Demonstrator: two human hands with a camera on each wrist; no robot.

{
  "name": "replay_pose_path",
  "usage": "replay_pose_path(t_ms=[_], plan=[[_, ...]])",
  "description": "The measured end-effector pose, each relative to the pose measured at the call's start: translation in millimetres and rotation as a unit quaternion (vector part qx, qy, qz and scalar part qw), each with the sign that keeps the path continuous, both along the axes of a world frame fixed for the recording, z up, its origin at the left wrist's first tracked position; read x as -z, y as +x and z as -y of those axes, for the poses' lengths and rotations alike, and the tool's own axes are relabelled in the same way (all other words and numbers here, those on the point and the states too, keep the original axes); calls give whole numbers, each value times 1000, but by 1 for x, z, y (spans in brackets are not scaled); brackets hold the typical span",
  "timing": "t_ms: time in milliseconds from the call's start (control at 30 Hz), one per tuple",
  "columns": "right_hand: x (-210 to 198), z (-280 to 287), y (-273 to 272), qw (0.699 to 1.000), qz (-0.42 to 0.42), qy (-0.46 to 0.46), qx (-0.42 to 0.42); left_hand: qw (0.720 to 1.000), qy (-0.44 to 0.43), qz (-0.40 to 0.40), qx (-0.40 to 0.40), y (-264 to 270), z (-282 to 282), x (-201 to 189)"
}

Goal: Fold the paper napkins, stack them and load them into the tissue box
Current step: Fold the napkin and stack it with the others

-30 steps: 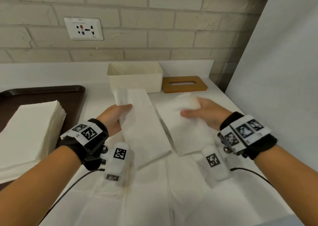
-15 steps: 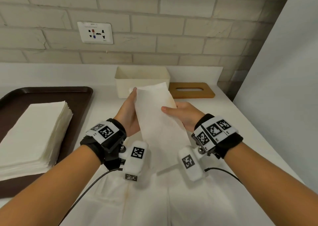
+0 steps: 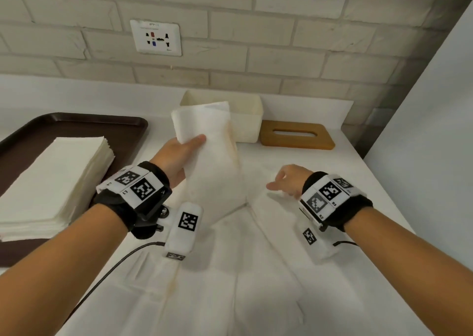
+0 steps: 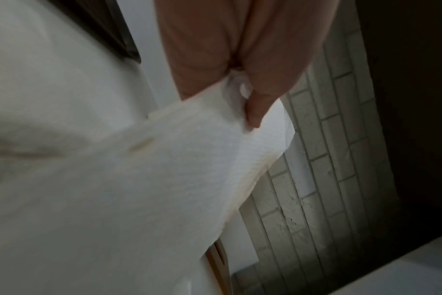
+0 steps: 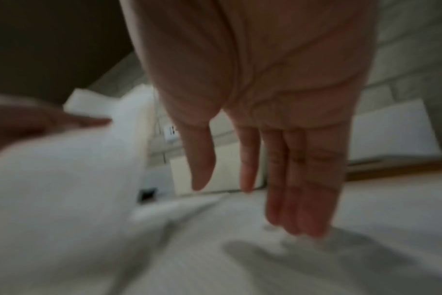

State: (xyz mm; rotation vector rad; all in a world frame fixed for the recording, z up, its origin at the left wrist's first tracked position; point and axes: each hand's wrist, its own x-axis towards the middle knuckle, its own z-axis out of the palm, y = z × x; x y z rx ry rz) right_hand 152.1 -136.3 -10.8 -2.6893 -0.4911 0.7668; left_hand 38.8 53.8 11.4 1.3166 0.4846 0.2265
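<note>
My left hand [image 3: 184, 147] pinches a stack of folded white napkins [image 3: 212, 161] near its upper left edge, thumb on top, and holds it raised and tilted above the counter. The left wrist view shows the thumb [image 4: 255, 111] pressed on the folded napkins [image 4: 164, 179]. My right hand [image 3: 284, 182] hovers low to the right with straight fingers [image 5: 298, 189] and holds nothing. The open cream tissue box [image 3: 249, 120] stands behind the stack's top end. Its wooden lid [image 3: 297, 135] lies flat to the right of the box.
A dark brown tray [image 3: 76, 126] at the left carries a thick pile of unfolded napkins [image 3: 51, 182]. Unfolded white napkins [image 3: 243, 271] cover the counter in front of me. A brick wall with a socket [image 3: 156, 37] stands behind; a white panel [image 3: 422, 131] closes the right side.
My right hand has let go of the folded stack and dropped to the right over the counter. My left hand alone now holds the stack, nearer the tissue box.
</note>
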Motion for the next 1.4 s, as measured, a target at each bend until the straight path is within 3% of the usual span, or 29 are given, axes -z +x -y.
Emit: replay_pose_path(t_ms=[33,100,467,633,700,800,900,1067,1233,1400], plan=[[8,6,3,997,28,-76,-20,1000,5,1,-11,-1,-5,-2],[18,11,4,993,35,-111,-13,999,11,2,-33,-5,-13,-6],[36,7,20,1000,-13,-7,20,999,14,-16,-44,-10,-18,5],[22,19,23,991,-25,119,56,999,-6,-20,-37,-9,-21,5],[-2,23,19,960,-75,254,94,999,-22,-15,-32,-7,-20,5],[-48,21,4,876,-149,449,88,999,-47,-11,-5,0,-14,3],[-77,10,-7,827,-195,526,45,997,-58,-13,42,8,1,-2],[-61,-18,-18,860,-163,476,86,988,-70,23,139,17,30,-12],[-47,-20,-20,855,-155,479,125,976,-142,33,163,19,34,-11],[-45,-21,-23,844,-147,495,149,974,-159,28,161,14,34,-4]])
